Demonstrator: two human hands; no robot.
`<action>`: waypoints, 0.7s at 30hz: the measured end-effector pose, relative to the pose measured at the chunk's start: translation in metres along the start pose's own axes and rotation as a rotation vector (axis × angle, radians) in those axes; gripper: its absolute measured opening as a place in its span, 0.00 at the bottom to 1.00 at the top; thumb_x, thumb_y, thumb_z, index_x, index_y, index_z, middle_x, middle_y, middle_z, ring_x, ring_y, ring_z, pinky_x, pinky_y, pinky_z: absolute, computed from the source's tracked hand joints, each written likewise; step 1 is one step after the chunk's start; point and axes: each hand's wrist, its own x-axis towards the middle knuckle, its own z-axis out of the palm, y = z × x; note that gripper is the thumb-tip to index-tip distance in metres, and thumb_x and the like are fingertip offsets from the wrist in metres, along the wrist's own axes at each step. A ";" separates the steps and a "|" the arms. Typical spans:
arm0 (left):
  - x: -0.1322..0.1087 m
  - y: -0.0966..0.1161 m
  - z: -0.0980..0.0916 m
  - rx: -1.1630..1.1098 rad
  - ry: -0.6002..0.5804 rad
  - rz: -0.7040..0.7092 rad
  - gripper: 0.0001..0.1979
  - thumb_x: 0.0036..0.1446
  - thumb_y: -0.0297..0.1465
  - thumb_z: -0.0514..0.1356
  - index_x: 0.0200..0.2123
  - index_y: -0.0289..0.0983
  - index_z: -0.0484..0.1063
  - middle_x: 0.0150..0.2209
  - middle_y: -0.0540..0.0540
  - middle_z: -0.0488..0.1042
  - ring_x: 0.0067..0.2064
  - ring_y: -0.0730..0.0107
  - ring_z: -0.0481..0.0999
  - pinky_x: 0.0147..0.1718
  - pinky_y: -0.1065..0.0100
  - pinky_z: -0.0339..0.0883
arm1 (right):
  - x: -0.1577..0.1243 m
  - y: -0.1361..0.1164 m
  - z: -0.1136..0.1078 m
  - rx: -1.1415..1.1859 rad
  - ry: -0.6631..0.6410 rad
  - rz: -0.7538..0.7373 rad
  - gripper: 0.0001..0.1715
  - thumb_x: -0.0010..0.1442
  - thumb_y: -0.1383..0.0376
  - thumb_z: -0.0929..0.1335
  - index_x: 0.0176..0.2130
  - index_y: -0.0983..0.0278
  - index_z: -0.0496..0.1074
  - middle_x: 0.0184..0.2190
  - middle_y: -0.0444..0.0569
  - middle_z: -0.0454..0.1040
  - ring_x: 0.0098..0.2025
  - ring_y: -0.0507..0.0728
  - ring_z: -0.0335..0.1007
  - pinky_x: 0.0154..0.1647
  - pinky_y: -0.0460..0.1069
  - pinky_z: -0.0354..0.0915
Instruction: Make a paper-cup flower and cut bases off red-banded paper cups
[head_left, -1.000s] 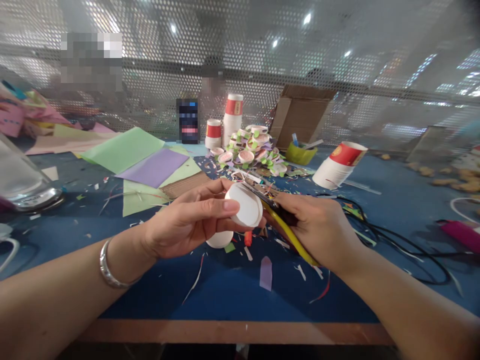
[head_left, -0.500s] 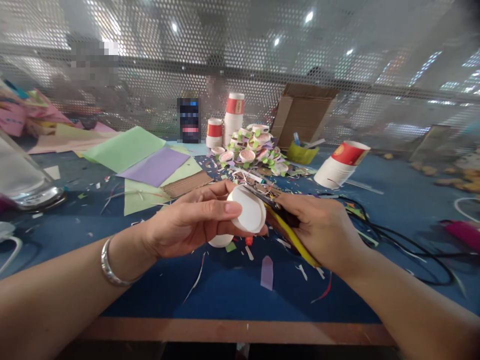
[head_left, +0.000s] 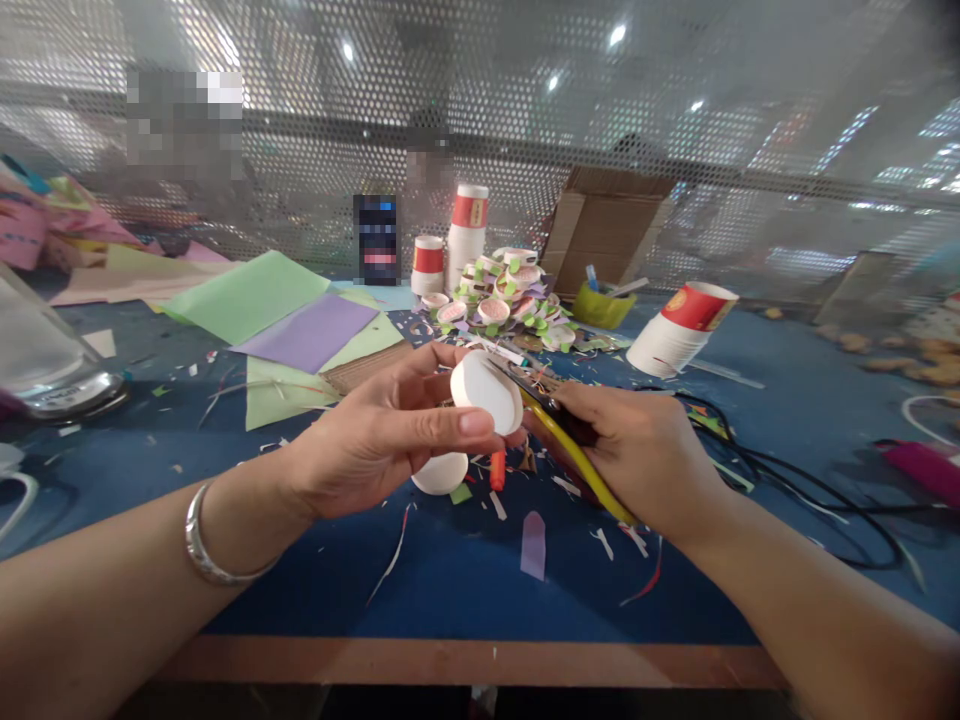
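Between the thumb and fingers of my left hand point(head_left: 397, 425) is the white round bottom of a paper cup point(head_left: 487, 393), its low rim turned towards me. My right hand point(head_left: 649, 450) grips yellow-handled scissors point(head_left: 574, 455), their dark blades reaching the cup bottom's upper right edge. Whether the blades are closed I cannot make out. Below my left fingers a second white cup bottom point(head_left: 441, 474) lies on the blue table point(head_left: 450, 590). An orange-red marker or stick point(head_left: 497, 470) lies beside it, partly hidden. Nearer to me is a purple paper strip point(head_left: 533, 546) with a pointed end.
Behind my hands are a heap of small decorated cup bottoms point(head_left: 510, 295) and stacked paper cups point(head_left: 467, 240). Another cup stack point(head_left: 682, 328) leans at right, near black cables point(head_left: 780, 470). Green paper point(head_left: 251, 290) lies at left. Paper scraps litter the table.
My left hand has turned the cup bottom and shifted it slightly up and left. More of the second cup bottom and the orange-red stick shows. The scissors stay at the edge.
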 end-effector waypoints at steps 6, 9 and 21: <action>0.000 -0.003 -0.003 0.004 0.027 0.006 0.11 0.57 0.24 0.69 0.41 0.37 0.72 0.40 0.48 0.82 0.43 0.68 0.84 0.45 0.69 0.79 | 0.002 -0.002 0.002 -0.022 0.011 0.009 0.20 0.68 0.59 0.68 0.26 0.62 0.66 0.18 0.40 0.65 0.19 0.49 0.56 0.21 0.46 0.53; 0.000 -0.003 -0.002 0.006 -0.003 -0.015 0.13 0.55 0.24 0.70 0.39 0.37 0.70 0.39 0.48 0.82 0.41 0.69 0.84 0.44 0.71 0.78 | 0.003 -0.004 0.001 -0.005 0.004 0.000 0.18 0.67 0.61 0.69 0.26 0.62 0.65 0.19 0.40 0.65 0.20 0.49 0.57 0.22 0.45 0.54; -0.001 -0.004 -0.001 -0.023 -0.043 -0.029 0.13 0.55 0.24 0.70 0.38 0.36 0.68 0.38 0.48 0.81 0.39 0.69 0.84 0.40 0.72 0.79 | 0.000 -0.003 0.000 -0.007 0.044 -0.062 0.16 0.67 0.62 0.68 0.27 0.63 0.69 0.19 0.42 0.69 0.18 0.50 0.61 0.21 0.46 0.54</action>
